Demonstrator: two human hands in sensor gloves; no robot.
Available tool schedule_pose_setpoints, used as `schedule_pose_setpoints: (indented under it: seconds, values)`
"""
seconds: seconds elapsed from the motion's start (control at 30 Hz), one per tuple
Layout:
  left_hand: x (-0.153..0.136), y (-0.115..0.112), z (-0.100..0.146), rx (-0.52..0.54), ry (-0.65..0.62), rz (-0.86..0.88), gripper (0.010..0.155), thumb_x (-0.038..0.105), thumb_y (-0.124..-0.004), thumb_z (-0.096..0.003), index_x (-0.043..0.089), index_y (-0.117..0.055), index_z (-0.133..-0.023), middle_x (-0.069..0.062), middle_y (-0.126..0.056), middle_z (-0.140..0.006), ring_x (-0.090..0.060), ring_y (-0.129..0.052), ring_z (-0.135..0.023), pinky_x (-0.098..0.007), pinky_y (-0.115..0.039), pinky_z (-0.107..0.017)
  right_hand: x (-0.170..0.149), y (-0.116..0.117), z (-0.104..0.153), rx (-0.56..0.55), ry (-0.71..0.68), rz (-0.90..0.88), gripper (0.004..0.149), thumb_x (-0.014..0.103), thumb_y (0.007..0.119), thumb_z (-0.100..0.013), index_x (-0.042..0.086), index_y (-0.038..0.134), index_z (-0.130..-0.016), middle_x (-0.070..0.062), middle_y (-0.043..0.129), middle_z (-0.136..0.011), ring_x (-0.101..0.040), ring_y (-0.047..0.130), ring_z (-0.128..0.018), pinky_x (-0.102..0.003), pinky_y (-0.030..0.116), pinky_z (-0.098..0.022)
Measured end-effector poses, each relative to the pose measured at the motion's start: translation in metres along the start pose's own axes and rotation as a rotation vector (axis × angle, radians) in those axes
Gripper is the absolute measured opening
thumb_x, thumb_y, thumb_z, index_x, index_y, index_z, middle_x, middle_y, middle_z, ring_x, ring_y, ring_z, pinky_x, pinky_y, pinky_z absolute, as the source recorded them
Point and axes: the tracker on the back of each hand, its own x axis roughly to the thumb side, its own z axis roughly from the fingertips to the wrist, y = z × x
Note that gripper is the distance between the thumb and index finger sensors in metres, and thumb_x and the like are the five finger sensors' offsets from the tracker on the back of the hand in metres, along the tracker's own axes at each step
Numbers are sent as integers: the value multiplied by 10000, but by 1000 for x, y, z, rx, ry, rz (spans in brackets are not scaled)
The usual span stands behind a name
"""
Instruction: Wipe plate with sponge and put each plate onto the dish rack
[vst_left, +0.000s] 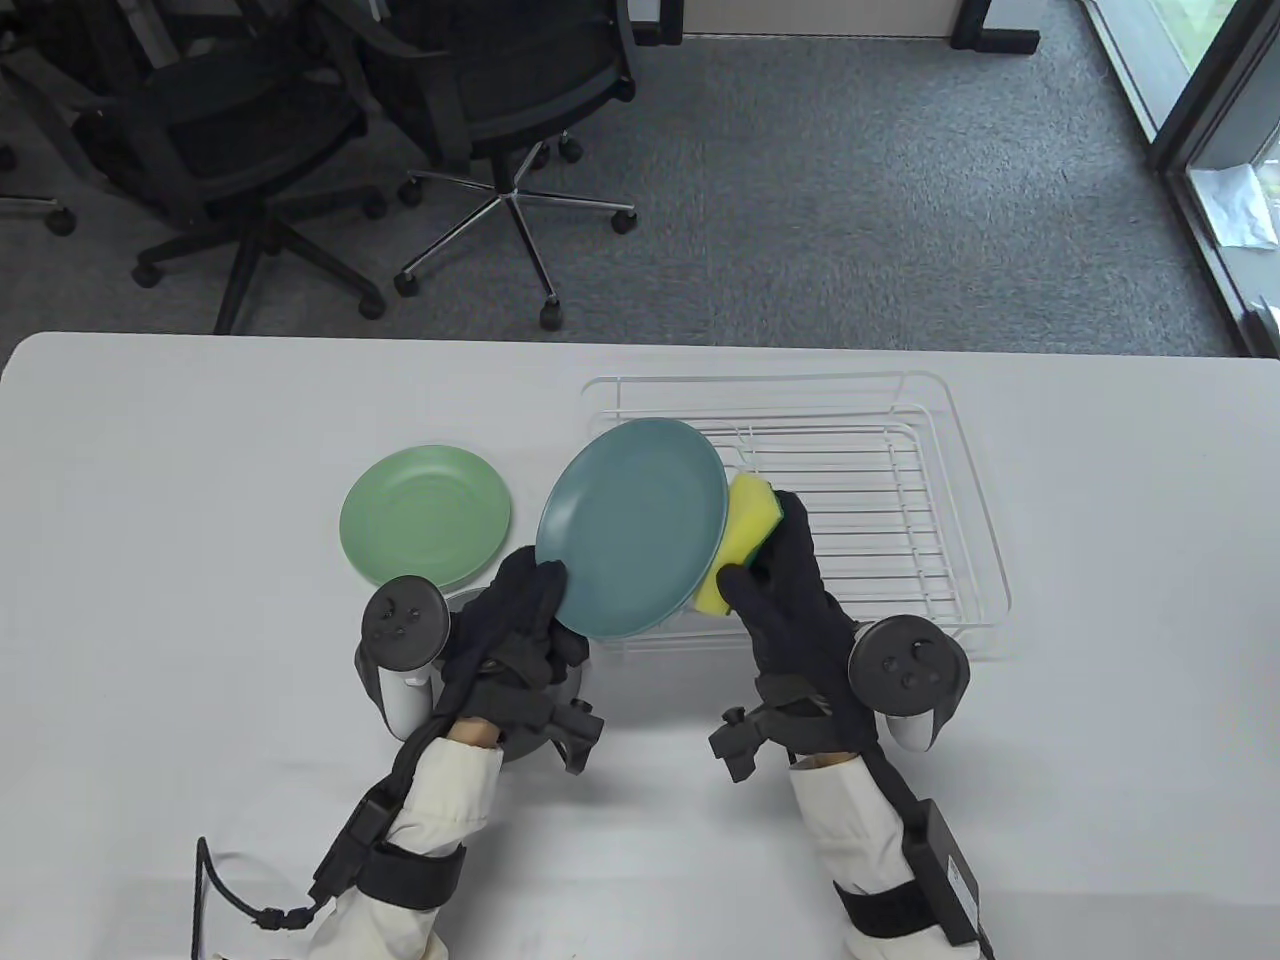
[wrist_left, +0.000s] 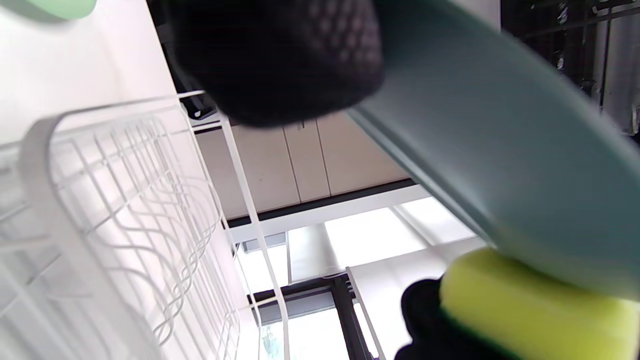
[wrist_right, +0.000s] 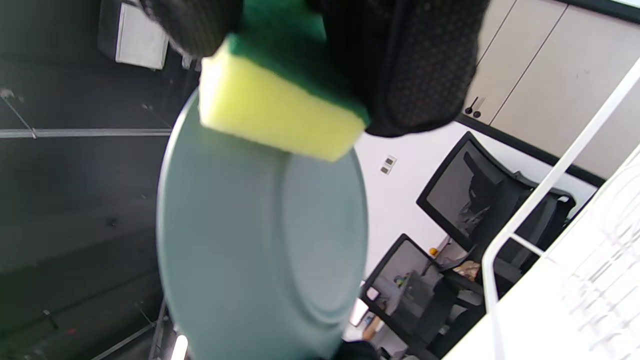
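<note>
My left hand (vst_left: 530, 615) grips the lower rim of a teal plate (vst_left: 632, 525), held tilted above the table by the rack's near-left corner. My right hand (vst_left: 775, 575) holds a yellow sponge (vst_left: 742, 535) with a green scrub side against the plate's underside at its right edge. From below, the sponge (wrist_right: 280, 107) touches the plate's underside (wrist_right: 260, 240); the left wrist view shows plate (wrist_left: 510, 150) and sponge (wrist_left: 535, 305) too. A light green plate (vst_left: 425, 515) lies flat on the table to the left. The white wire dish rack (vst_left: 900, 520) holds nothing.
A grey round object (vst_left: 560, 690) lies partly hidden under my left hand. Black office chairs (vst_left: 500, 120) stand on the carpet beyond the table's far edge. The white table (vst_left: 180, 480) stretches to the left and right of the work area.
</note>
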Motion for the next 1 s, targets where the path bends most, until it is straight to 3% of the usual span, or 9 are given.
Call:
schedule_pose_setpoints:
  seconds: [0.23, 0.5, 0.7, 1.0]
  values:
    - [-3, -6, -2, -61, 9, -25, 540, 233, -685, -593, -163, -706, -959, -48, -985, -435, -70, -991, -159, -128, -835, -4, -9, -9, 2, -106, 41, -109, 676, 404, 594, -656, 84, 289, -1167, -306, 641, -1038, -417, 817, -819, -434, 795, -588]
    - [-6, -13, -4, -117, 8, -35, 524, 258, -710, -587, -65, -758, -996, -65, -1000, -434, -99, -998, -161, -139, -838, -14, -17, -15, 1, -110, 61, -210, 625, 388, 565, -672, 128, 296, -1172, -309, 609, -1061, -435, 780, -843, -449, 776, -603]
    - [-4, -19, -5, -226, -15, -69, 496, 284, -731, -572, -1, -826, -966, -75, -1006, -431, -113, -993, -154, -143, -833, -16, -22, -9, -2, -23, 90, -313, 610, 360, 560, -675, 119, 311, -1177, -330, 594, -1066, -468, 757, -846, -476, 761, -603]
    - [1, -31, -5, -377, -40, 18, 452, 299, -723, -554, 19, -894, -865, -71, -1024, -436, -127, -1013, -156, -150, -851, -13, -15, 14, -2, 110, 53, -216, 615, 326, 573, -665, 82, 316, -1169, -358, 609, -1051, -502, 764, -830, -505, 761, -585]
